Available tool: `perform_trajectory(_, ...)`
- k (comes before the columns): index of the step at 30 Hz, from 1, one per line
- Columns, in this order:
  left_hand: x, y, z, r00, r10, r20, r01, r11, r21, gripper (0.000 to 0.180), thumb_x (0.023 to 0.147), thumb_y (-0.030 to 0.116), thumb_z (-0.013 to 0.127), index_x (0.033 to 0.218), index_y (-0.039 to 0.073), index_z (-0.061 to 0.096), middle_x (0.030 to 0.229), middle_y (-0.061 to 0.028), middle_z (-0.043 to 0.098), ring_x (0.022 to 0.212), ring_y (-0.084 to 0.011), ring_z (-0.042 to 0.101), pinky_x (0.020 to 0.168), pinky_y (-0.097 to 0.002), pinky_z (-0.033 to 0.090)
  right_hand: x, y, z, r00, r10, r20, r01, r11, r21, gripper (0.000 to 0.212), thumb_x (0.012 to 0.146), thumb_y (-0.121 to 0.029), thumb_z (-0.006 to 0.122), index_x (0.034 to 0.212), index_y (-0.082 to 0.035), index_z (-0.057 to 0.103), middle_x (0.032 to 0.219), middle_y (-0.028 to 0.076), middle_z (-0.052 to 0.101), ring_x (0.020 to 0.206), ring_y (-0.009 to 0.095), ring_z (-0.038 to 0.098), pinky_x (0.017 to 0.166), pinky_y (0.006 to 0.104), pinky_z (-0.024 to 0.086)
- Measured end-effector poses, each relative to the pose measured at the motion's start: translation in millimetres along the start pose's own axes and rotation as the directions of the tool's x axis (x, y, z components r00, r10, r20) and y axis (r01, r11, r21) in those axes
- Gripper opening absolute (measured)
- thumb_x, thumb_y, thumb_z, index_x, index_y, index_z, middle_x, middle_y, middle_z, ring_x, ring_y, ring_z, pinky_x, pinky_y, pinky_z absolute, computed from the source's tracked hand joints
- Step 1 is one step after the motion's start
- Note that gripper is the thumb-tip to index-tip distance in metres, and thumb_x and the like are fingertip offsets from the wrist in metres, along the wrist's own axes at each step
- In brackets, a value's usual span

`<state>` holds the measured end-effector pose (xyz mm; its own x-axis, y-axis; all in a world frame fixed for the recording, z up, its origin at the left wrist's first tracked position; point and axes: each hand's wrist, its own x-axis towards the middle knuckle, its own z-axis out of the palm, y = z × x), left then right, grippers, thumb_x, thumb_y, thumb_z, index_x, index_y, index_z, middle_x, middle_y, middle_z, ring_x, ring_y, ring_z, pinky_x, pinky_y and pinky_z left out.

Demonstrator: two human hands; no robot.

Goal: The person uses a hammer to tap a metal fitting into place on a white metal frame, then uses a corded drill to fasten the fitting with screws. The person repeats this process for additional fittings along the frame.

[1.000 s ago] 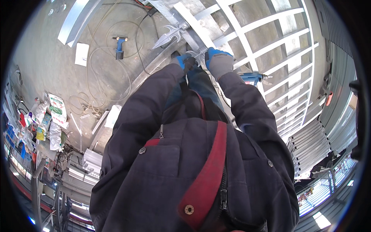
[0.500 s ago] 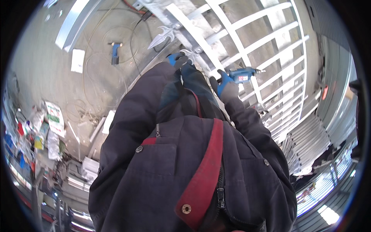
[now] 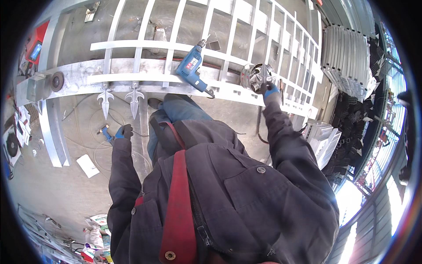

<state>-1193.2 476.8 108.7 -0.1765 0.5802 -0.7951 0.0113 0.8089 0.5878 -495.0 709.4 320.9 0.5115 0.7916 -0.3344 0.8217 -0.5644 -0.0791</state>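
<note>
My right hand (image 3: 269, 91), in a blue and dark glove, reaches to the near right rim of a round metal bowl (image 3: 245, 78) of shiny pointed metal pieces. Its fingers are closed at the pieces; what they grip is hard to make out. My left hand (image 3: 125, 132), gloved alike, hangs with curled fingers over the floor, nothing visible in it. Just left of it a blue tool (image 3: 105, 133) lies on the floor. A blue power drill (image 3: 190, 67) rests across the white barred metal frame (image 3: 154, 44). Two spearhead finials (image 3: 105, 100) point toward me from the frame's near edge.
A steel beam (image 3: 77, 72) runs under the frame, with a dark disc (image 3: 57, 81) at its left end. Stacked metal profiles (image 3: 345, 61) stand at the right. White paper (image 3: 88, 166) and loose cables lie on the floor at the left.
The view has turned rightward. My right hand has gone from beside the drill to the bowl. My left hand has come away from the finials and now hangs over the floor.
</note>
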Motion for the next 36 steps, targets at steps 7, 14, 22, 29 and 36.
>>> perform_trajectory(7, -39, 43, 54, 0.994, 0.103, 0.04, -0.098, 0.988, -0.116, 0.036, 0.106, 0.027, 0.066, 0.131, 0.002, 0.069, 0.11, -0.0096, 0.074, 0.095, -0.0164, 0.069, 0.084, -0.0315, 0.057, 44, -43, -11, 1.0, 0.008, 0.006, -0.002, 0.769, -0.639, 0.071, 0.091, -0.066, 0.064, 0.14, -0.013, 0.068, 0.138, 0.016, 0.068, 0.128, 0.036, 0.065, 0.103, 0.0455, 0.052)
perform_trajectory(14, -102, 92, 154, 0.985, 0.172, 0.002, -0.171, 0.975, 0.143, 0.046, 0.104, 0.043, 0.065, 0.123, 0.002, 0.073, 0.108, -0.015, 0.077, 0.102, -0.0216, 0.072, 0.091, -0.037, 0.056, 52, -7, 6, 0.977, -0.154, -0.151, 0.094, 0.935, -0.343, 0.056, 0.085, -0.061, 0.075, 0.119, -0.016, 0.079, 0.138, 0.014, 0.066, 0.13, 0.035, 0.061, 0.108, 0.0471, 0.049)
perform_trajectory(22, -180, 218, 280, 0.928, 0.37, 0.037, -0.369, 0.929, -0.028, 0.041, 0.105, 0.033, 0.066, 0.129, 0.0, 0.07, 0.117, -0.0157, 0.076, 0.105, -0.023, 0.072, 0.092, -0.0349, 0.056, 24, -1, -59, 0.898, -0.35, -0.269, 0.415, 0.875, 0.248, 0.032, 0.098, -0.031, 0.073, 0.111, -0.002, 0.074, 0.114, 0.017, 0.076, 0.105, 0.033, 0.073, 0.089, 0.0438, 0.056)
perform_trajectory(29, -197, 348, 327, 0.328, 0.938, 0.116, -0.812, 0.217, 0.543, 0.04, 0.093, 0.023, 0.071, 0.128, 0.005, 0.067, 0.122, -0.0176, 0.07, 0.111, -0.039, 0.068, 0.101, -0.0474, 0.052, -36, -112, -72, 0.437, -0.813, 0.384, 0.637, 0.582, 0.506, 0.028, 0.101, -0.03, 0.069, 0.119, -0.01, 0.068, 0.103, 0.017, 0.077, 0.095, 0.037, 0.076, 0.082, 0.0451, 0.059)
perform_trajectory(36, -178, 354, 259, 0.778, 0.543, 0.315, -0.624, 0.61, 0.489, 0.04, 0.099, 0.035, 0.066, 0.116, 0.0, 0.073, 0.097, -0.0168, 0.076, 0.091, -0.0339, 0.074, 0.085, -0.0455, 0.057, -60, -207, -37, 0.055, -0.758, 0.65, 0.615, 0.539, 0.575, 0.052, 0.095, -0.051, 0.07, 0.129, -0.012, 0.071, 0.108, 0.014, 0.078, 0.099, 0.03, 0.074, 0.089, 0.042, 0.058)
